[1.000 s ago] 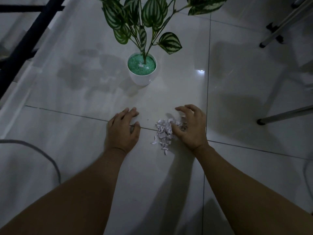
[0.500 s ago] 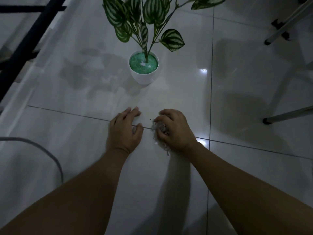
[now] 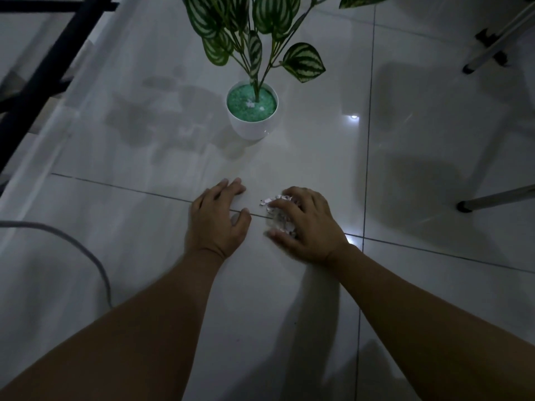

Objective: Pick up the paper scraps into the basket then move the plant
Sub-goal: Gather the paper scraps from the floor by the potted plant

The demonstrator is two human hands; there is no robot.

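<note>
A small heap of white paper scraps point(image 3: 274, 204) lies on the glossy tiled floor. My right hand point(image 3: 309, 227) is curled over the heap, fingers and thumb closing round it, so most of the scraps are hidden under the palm. My left hand point(image 3: 217, 218) rests flat on the floor just left of the heap, fingers apart, holding nothing. Beyond both hands stands the plant point(image 3: 254, 33), striped green leaves in a white pot point(image 3: 252, 125) filled with green gravel. No basket is in view.
A grey cable point(image 3: 86, 256) curves across the floor at the left. A black frame point(image 3: 49, 62) runs along the upper left. Metal legs point(image 3: 498, 198) with black feet stand at the right, and another point(image 3: 489, 44) at the upper right.
My right hand has swept the spread scraps leftward into a tighter heap and closed over them. My left hand has stayed flat in place.
</note>
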